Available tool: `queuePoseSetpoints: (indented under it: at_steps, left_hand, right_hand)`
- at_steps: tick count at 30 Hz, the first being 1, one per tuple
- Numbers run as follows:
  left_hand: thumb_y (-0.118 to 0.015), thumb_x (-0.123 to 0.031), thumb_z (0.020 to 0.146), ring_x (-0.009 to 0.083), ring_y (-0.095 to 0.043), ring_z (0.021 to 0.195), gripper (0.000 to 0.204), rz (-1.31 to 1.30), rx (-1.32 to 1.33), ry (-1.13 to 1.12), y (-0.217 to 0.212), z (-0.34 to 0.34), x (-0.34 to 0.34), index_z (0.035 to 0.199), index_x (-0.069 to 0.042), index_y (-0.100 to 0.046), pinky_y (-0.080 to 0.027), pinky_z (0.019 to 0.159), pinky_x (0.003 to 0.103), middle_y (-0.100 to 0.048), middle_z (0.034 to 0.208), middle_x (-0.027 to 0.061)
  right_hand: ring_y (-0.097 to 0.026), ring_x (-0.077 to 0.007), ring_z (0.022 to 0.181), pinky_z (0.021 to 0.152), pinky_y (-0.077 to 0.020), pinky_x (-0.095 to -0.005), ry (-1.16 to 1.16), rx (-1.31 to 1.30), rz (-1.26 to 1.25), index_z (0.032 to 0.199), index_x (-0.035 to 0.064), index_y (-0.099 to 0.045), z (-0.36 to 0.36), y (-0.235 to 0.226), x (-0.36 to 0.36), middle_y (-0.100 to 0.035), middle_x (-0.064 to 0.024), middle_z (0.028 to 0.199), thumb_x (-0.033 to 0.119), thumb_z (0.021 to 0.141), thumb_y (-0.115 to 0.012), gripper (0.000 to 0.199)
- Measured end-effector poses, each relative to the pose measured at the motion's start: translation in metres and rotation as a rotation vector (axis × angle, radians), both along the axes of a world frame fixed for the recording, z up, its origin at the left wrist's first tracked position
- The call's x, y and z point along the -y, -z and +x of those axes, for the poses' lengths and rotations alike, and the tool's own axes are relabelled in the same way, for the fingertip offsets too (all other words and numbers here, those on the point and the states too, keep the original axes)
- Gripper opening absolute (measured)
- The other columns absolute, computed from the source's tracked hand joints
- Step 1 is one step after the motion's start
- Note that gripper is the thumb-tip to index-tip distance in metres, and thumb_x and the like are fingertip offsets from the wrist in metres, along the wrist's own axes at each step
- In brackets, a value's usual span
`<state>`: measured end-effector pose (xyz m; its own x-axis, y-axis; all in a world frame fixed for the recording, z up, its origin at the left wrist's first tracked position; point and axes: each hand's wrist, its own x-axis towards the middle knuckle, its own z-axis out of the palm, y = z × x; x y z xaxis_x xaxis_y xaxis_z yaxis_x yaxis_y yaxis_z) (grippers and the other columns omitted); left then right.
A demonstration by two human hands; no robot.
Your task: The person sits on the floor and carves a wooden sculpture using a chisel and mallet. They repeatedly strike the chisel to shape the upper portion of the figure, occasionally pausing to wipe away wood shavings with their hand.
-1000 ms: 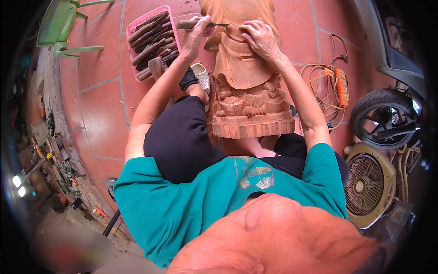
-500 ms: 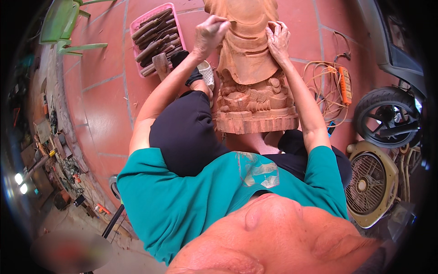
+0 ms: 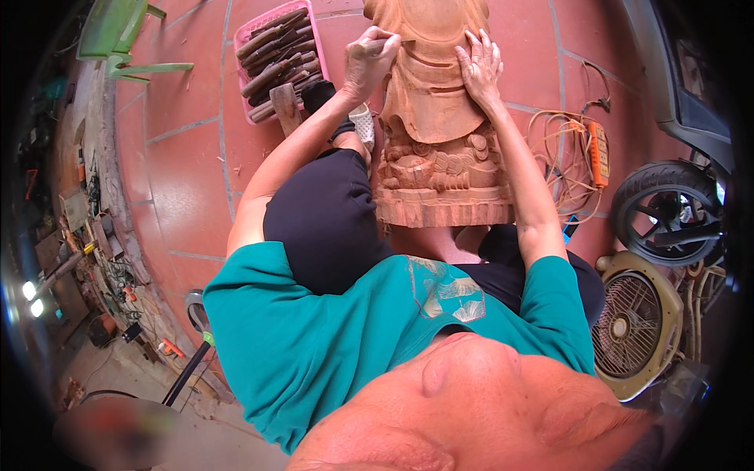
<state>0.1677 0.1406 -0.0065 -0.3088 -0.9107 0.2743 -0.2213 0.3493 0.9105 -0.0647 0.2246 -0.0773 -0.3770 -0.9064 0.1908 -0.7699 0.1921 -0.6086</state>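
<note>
The carving (image 3: 436, 114) lies on the floor (image 3: 184, 157), close to the legs (image 3: 326, 224). The left hand (image 3: 369, 67) pinches a chisel (image 3: 375, 47) over its edge; the right hand (image 3: 481, 69) rests spread on it — sensible bracing. Best: angle the chisel low, stroke short — the bracing hand outside its path.

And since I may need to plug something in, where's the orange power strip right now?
In the head view, the power strip lies on the floor at the right, beside a tangled cord, between the right forearm and the wheel.
</note>
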Motion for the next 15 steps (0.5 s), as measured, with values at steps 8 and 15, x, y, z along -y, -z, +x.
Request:
queuePoseSetpoints:
  at_steps: [8,15]
  left_hand:
    - [-0.069,-0.009,0.091,0.0129,-0.068,0.072,0.011,-0.289,0.187,0.174,-0.012,0.013,-0.009,0.094,0.000,-0.073,-0.054,0.064,0.027,-0.069,0.085,0.0068]
    - [-0.069,-0.013,0.089,0.0188,-0.069,0.066,0.013,-0.265,0.089,0.005,-0.011,0.000,0.004,0.085,-0.001,-0.068,-0.053,0.061,0.032,-0.068,0.076,0.0104]
  right_hand:
    - [-0.018,-0.0392,0.147,0.114,-0.0133,-0.0674,0.024,-0.017,0.002,0.149,0.0237,-0.042,-0.002,0.002,0.000,-0.025,-0.0064,0.161,0.060,0.098,-0.046,0.062]
    - [-0.018,-0.0397,0.147,0.113,-0.0140,-0.0682,0.012,-0.013,-0.024,0.148,0.0239,-0.043,-0.003,0.005,0.000,-0.025,-0.0061,0.161,0.061,0.098,-0.046,0.062]
